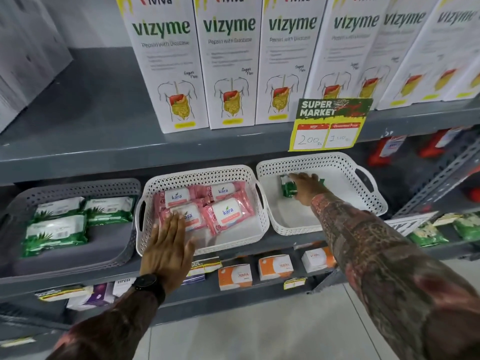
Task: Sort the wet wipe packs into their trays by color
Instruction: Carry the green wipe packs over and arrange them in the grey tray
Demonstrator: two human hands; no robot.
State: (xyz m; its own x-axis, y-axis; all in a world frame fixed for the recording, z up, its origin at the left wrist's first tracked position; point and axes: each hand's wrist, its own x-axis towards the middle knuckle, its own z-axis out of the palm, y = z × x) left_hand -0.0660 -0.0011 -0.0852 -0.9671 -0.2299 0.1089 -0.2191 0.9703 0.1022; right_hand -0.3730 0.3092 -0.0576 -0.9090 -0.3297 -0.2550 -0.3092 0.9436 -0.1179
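Three trays stand side by side on the middle shelf. The grey tray [109, 258] on the left holds three green wipe packs [55, 233]. The white middle tray [202, 175] holds several pink packs [228, 213]. My left hand [167, 246] hovers flat over that tray's front rim, fingers apart, holding nothing. In the white right tray [335, 162] lies one green pack [287, 187]; my right hand [307, 187] rests on it with fingers curled over it.
Tall white boxes [166, 63] line the shelf above, with a yellow price tag [328, 126] hanging over the right tray. Small orange and white cartons [235, 276] sit on the shelf below. Green packets [428, 233] lie at the right.
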